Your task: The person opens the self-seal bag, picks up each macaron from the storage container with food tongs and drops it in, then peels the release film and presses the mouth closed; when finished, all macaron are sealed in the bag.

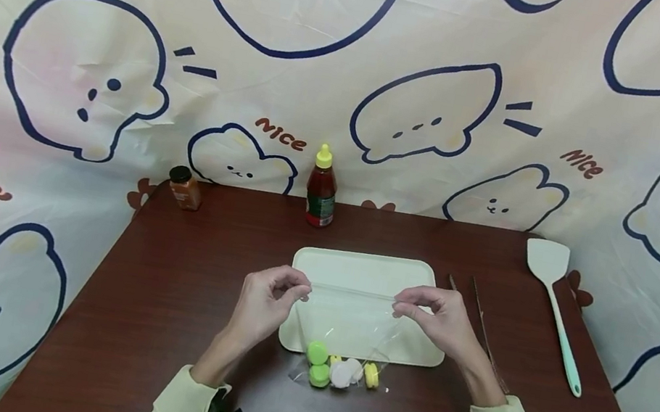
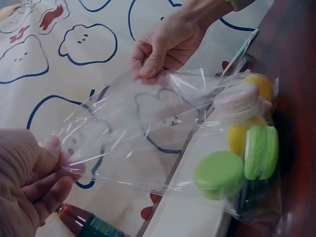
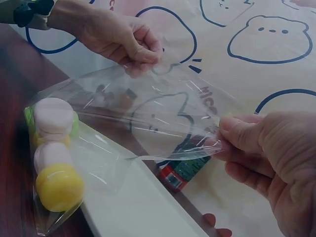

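My left hand (image 1: pixel 267 302) and right hand (image 1: pixel 438 321) each pinch a corner of a clear plastic bag's (image 2: pixel 128 143) upper edge, stretching it sideways. Several macarons lie in the bag's lower end: green ones (image 2: pixel 218 174), yellow ones (image 3: pixel 59 187) and whitish ones (image 3: pixel 53 116). In the head view, this filled end lies by the near edge of a pale rectangular tray (image 1: pixel 365 267), with the clear film spread above the tray. Both wrist views show thumb and fingertips closed on the film. Whether the bag's mouth is parted cannot be made out.
Behind the tray stands a red sauce bottle (image 1: pixel 322 190) with a yellow cap. A small dark-capped jar (image 1: pixel 184 188) is at the back left. To the right lie a white spatula (image 1: pixel 548 261) and thin dark sticks (image 1: pixel 483 329). Printed cloth (image 1: pixel 270 92) hangs behind the brown table (image 1: pixel 150 322).
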Demonstrator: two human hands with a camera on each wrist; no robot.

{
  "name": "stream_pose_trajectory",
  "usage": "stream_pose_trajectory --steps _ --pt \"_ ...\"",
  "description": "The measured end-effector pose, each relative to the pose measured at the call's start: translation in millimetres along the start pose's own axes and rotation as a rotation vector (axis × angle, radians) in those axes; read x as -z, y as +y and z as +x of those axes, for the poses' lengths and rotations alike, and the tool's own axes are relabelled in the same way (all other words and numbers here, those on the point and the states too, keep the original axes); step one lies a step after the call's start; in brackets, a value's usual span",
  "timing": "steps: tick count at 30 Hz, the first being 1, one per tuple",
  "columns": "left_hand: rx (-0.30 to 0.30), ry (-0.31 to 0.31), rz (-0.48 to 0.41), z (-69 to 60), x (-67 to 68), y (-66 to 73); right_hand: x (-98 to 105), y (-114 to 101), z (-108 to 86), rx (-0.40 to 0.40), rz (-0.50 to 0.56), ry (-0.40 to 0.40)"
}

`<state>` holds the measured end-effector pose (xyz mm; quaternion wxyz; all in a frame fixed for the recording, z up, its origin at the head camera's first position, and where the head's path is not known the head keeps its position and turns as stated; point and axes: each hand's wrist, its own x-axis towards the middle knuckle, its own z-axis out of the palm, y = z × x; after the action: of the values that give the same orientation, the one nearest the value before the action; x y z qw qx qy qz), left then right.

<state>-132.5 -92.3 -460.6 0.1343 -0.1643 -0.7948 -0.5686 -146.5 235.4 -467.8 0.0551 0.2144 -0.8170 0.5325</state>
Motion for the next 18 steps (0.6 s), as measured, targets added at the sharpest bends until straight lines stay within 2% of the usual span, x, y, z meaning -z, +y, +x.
stream_pose_trajectory --steps 6,8,11,15,18 --pt "0.002 -0.005 -0.036 -5.2 -2.8 1.6 3.3 -8.7 4.8 -0.011 -0.065 -0.037" --pt "0.004 0.004 -0.048 -5.7 -3.4 2.6 3.2 -18.2 10.1 0.021 -0.088 -0.048" --pt "0.010 0.013 -0.042 -5.4 -4.0 4.2 -0.8 -38.3 21.7 0.116 -0.137 -0.067" --pt "0.042 0.015 -0.011 -5.8 -4.9 6.0 -14.5 -64.1 38.3 0.205 -0.206 -0.145" --pt "0.067 0.011 0.004 -5.7 -5.9 8.2 -28.2 -77.4 48.0 0.182 -0.233 -0.238"
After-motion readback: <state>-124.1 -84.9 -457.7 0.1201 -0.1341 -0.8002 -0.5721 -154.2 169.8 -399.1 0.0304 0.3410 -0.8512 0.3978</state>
